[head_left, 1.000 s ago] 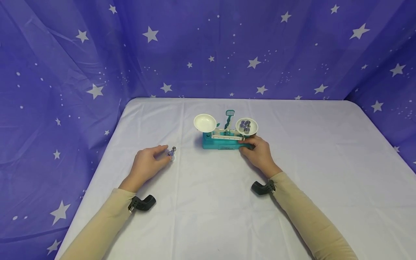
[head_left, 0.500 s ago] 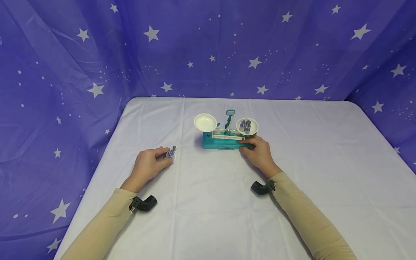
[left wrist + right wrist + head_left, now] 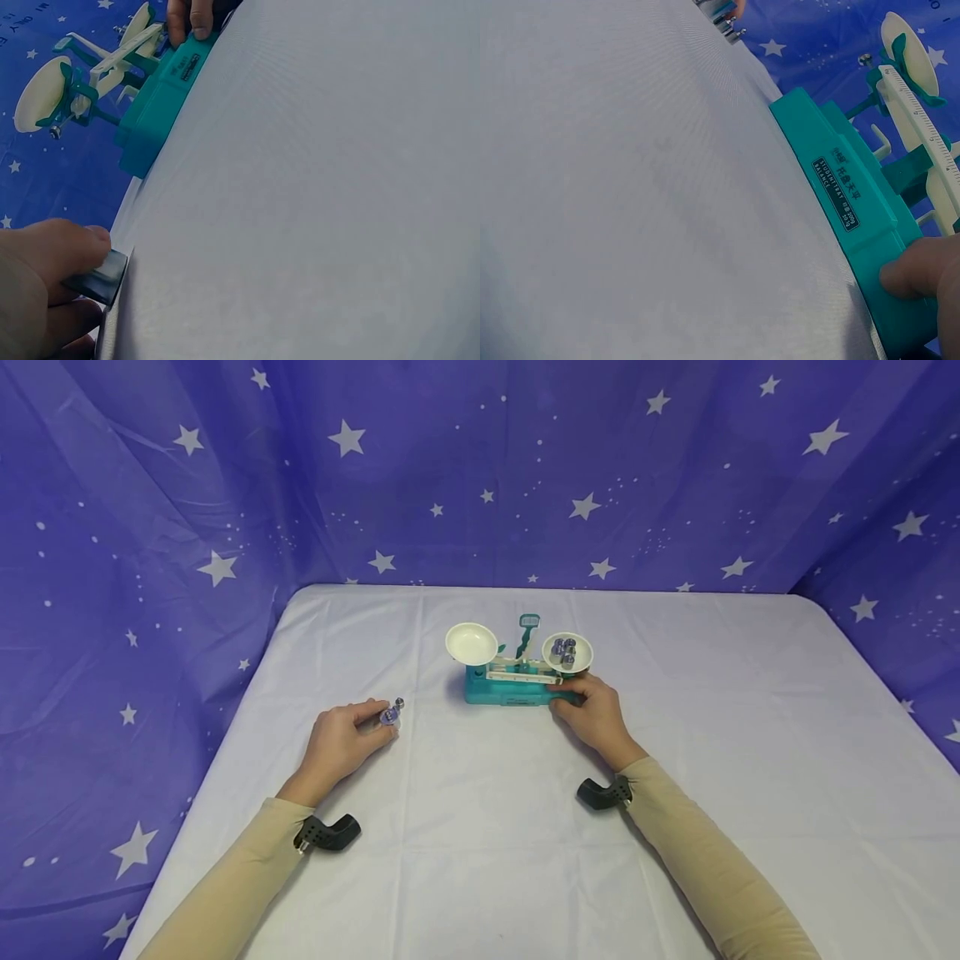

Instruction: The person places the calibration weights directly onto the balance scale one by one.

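Note:
A teal tray balance (image 3: 502, 693) with two white pans stands toward the back of the table. My right hand (image 3: 596, 714) grips the right end of its base, the thumb (image 3: 911, 276) pressed on the front face. Several metal weights (image 3: 563, 652) sit in the right pan (image 3: 587, 653), which hangs a bit lower than the bare left pan (image 3: 471, 644). Left of the balance, my left hand (image 3: 341, 743) pinches a shiny metal weight (image 3: 103, 277) between thumb and fingers, close at the tabletop. A smaller weight (image 3: 399, 702) stands just beyond it.
A white cloth covers the table (image 3: 480, 827). Behind it and at both sides hangs a purple-blue curtain (image 3: 450, 460) with white stars. Black wrist mounts (image 3: 330, 833) stick out from both sleeves.
My left thumb and fingers have drawn in around the weight, which has shifted very slightly toward the hand. The right hand and the balance stay as they were.

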Demonstrator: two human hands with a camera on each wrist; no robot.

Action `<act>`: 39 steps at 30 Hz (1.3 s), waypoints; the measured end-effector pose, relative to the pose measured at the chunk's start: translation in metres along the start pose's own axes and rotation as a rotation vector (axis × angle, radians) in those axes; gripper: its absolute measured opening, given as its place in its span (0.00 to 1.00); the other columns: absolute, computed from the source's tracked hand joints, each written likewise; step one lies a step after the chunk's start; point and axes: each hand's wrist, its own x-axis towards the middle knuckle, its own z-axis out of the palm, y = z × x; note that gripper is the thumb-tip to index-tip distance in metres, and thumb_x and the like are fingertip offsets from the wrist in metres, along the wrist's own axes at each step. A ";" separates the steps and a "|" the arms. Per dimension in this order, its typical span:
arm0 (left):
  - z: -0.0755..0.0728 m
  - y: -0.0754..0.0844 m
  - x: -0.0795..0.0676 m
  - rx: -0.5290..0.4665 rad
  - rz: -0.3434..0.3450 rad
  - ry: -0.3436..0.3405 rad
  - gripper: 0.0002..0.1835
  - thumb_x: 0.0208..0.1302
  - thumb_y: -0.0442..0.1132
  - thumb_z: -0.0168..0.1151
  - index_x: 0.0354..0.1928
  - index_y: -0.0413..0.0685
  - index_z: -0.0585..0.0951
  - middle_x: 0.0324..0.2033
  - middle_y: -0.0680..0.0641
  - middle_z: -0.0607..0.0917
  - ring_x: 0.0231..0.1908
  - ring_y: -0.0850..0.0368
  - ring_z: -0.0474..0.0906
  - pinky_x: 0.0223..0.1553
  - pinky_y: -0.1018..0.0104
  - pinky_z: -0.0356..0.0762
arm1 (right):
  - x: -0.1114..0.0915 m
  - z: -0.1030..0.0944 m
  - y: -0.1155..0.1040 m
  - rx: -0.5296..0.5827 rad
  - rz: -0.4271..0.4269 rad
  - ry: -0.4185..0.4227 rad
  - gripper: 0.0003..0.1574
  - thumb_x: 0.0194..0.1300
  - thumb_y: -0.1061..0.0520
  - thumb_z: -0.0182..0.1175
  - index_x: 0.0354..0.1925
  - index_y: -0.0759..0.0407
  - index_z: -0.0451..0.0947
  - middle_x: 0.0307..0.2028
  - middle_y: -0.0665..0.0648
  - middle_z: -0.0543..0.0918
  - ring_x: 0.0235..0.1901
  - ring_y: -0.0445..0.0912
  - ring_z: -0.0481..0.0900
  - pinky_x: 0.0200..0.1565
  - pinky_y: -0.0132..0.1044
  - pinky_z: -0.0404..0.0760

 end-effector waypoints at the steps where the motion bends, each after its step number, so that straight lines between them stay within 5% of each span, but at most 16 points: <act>1: 0.000 0.000 0.000 0.002 0.002 -0.003 0.21 0.56 0.41 0.74 0.52 0.41 0.88 0.51 0.35 0.87 0.55 0.36 0.85 0.59 0.40 0.80 | 0.000 0.000 0.000 -0.003 0.000 0.000 0.14 0.57 0.68 0.68 0.44 0.67 0.88 0.52 0.69 0.85 0.61 0.63 0.80 0.60 0.56 0.82; 11: 0.001 -0.002 0.001 0.003 0.005 -0.020 0.21 0.56 0.38 0.75 0.53 0.40 0.87 0.52 0.34 0.86 0.56 0.36 0.84 0.64 0.38 0.75 | 0.001 0.000 0.000 -0.024 0.025 -0.005 0.14 0.57 0.67 0.68 0.45 0.65 0.88 0.55 0.69 0.85 0.63 0.64 0.78 0.62 0.56 0.81; 32: 0.002 -0.004 -0.002 -0.027 0.049 0.047 0.17 0.55 0.37 0.75 0.47 0.39 0.89 0.45 0.38 0.91 0.50 0.39 0.88 0.55 0.43 0.82 | 0.001 0.001 0.000 -0.017 0.019 0.006 0.14 0.57 0.67 0.67 0.44 0.65 0.89 0.54 0.68 0.86 0.61 0.62 0.80 0.58 0.53 0.83; 37: 0.002 -0.002 -0.002 -0.081 0.019 0.065 0.17 0.54 0.36 0.75 0.46 0.39 0.89 0.40 0.41 0.92 0.47 0.43 0.90 0.52 0.50 0.85 | 0.000 0.000 -0.001 -0.020 0.021 0.007 0.14 0.57 0.67 0.67 0.44 0.64 0.89 0.55 0.68 0.85 0.60 0.61 0.80 0.55 0.52 0.84; 39: 0.002 -0.001 -0.002 -0.117 -0.005 0.072 0.16 0.54 0.35 0.74 0.46 0.40 0.89 0.39 0.42 0.92 0.45 0.45 0.90 0.50 0.62 0.86 | 0.000 0.000 -0.001 -0.014 0.019 0.008 0.14 0.57 0.67 0.67 0.44 0.65 0.89 0.55 0.68 0.85 0.62 0.62 0.79 0.57 0.53 0.83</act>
